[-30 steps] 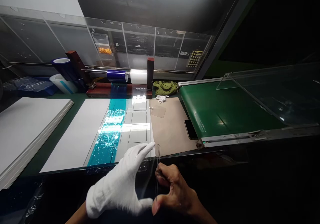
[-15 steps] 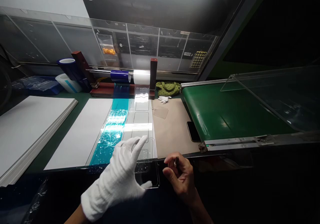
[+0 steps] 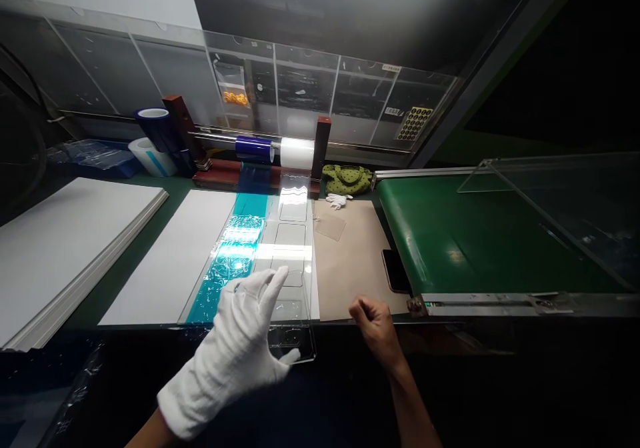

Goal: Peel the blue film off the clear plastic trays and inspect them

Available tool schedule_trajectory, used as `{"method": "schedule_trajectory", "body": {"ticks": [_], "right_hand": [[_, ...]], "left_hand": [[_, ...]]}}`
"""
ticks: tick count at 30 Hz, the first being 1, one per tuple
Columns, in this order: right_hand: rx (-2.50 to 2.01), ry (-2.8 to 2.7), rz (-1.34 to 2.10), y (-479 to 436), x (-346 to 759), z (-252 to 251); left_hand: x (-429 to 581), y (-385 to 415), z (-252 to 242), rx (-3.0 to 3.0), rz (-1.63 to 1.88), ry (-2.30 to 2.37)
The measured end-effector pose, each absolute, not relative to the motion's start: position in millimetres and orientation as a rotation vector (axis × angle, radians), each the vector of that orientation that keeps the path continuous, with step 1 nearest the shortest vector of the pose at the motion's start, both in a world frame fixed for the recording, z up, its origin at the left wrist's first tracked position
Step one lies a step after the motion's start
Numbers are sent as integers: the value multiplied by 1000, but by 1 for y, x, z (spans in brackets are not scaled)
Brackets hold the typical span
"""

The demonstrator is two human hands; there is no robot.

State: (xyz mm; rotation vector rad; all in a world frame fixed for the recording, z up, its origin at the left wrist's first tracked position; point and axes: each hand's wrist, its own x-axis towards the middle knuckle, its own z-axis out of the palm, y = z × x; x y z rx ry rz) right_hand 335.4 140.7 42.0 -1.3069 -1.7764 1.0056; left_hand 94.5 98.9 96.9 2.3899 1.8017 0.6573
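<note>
- Fingers on your gloved left hand [image 3: 233, 345] are spread wide, thumb to one edge and fingertips toward the opposite one, grasping a clear panel [image 3: 303, 341] between them.
- Your tabletop [image 3: 133, 255] is dark green, brightly lit in the middle, while the room goes pretty much black on the right.
- Left side: you've got a thick stack of white sheets [image 3: 75, 248], then a single-looking white sheet [image 3: 163, 261] beside it.
- Running toward you is a shiny teal film strip [image 3: 227, 251], with a blue roll [image 3: 254, 149] and a white roll [image 3: 297, 153] on the bar of a reddish stand [image 3: 324, 145] at the back.
- Right of that, brown paper [image 3: 350, 261] with a small clear square [image 3: 330, 227] on it, a phone [image 3: 395, 271] at its right edge and a green pouch [image 3: 346, 179] behind.
- Far right is a green conveyor belt [image 3: 460, 235].
- Clear panel sits at the tabletop's front edge, partly overlapping it in view; can't tell if they touch. It's inside your left grip and well apart from your right hand [image 3: 377, 328].
- Bare right fingers are curled in tight near the brown paper; can't tell whether they're pinching anything.
</note>
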Motion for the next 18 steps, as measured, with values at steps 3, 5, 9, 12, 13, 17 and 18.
{"method": "schedule_trajectory", "body": {"ticks": [3,5,9,12,13,17,18], "right_hand": [[-1710,-1928,659,171,356,-9],[-1902,-2113,458,190,368,-42],[-1962,-2352,324,216,381,-83],[-1926,-2399,304,224,379,-86],[-1908,-2401,282,226,375,-82],[-1607,-2360,281,214,346,-38],[-1487,-2361,334,206,336,-22]], "left_hand": [[81,99,87,2173,775,1871],[72,97,81,1870,852,1827],[60,86,61,999,931,1237],[63,80,40,459,975,697],[67,80,33,324,970,583],[87,84,16,18,935,415],[91,86,15,-14,936,406]]}}
